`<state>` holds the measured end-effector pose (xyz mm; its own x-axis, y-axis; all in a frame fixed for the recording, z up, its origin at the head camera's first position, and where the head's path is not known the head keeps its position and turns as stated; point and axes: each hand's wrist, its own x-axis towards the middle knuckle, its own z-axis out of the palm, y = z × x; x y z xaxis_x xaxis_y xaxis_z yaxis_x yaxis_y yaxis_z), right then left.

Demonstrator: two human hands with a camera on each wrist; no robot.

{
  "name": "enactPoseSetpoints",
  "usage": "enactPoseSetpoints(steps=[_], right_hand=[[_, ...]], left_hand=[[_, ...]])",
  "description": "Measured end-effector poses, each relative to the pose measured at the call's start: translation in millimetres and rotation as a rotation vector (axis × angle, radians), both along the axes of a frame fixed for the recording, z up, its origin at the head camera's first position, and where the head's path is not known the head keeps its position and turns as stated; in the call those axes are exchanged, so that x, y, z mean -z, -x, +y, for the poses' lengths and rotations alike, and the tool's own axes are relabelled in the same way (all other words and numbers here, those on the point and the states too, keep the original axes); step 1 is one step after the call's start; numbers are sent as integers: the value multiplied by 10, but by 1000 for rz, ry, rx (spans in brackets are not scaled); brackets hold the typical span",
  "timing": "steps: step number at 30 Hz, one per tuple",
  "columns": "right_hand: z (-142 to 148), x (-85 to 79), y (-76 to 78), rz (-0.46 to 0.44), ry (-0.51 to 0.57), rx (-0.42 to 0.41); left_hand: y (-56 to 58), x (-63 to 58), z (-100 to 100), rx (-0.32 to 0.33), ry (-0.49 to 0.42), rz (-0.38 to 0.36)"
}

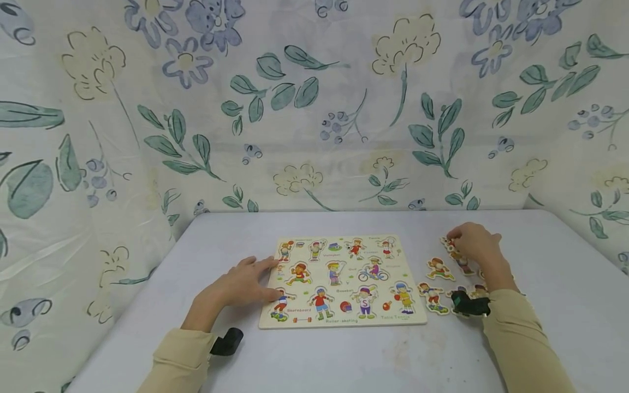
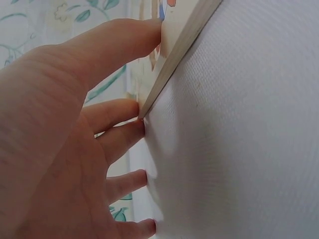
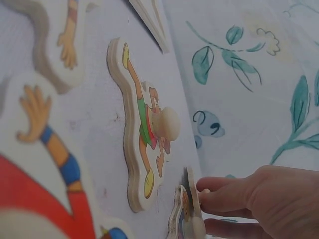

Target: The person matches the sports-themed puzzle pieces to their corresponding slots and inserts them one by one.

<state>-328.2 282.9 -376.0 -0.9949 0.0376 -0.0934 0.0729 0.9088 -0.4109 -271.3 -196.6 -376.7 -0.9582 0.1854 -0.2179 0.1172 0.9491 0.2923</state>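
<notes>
Nearest is a white worktop (image 1: pixel 344 360) bearing a flat board (image 1: pixel 363 325) of sports figures. The left hand (image 1: pixel 243 284) has its fingers spread at the board's left edge, thumb on top. Right of the board lie loose wooden cut-outs: a skateboarder (image 1: pixel 432 298), then a runner (image 1: pixel 439 269). They look light, stiff and smooth, best taken by the round knob (image 3: pixel 169 124) on the face. Farther off, the right hand (image 1: pixel 476 248) seems to pinch another cut-out (image 1: pixel 447 244), at its fingertips. Behind hangs flowered cloth (image 1: pixel 354 158).
</notes>
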Motion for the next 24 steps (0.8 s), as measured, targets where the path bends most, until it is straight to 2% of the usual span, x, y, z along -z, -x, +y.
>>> enactPoseSetpoints(steps=[14, 24], right_hand=[[-4, -36, 8, 19, -1, -19], [-31, -67, -10, 89, -11, -41]], left_hand=[[14, -13, 8, 2, 6, -9], [9, -32, 21, 2, 9, -11]])
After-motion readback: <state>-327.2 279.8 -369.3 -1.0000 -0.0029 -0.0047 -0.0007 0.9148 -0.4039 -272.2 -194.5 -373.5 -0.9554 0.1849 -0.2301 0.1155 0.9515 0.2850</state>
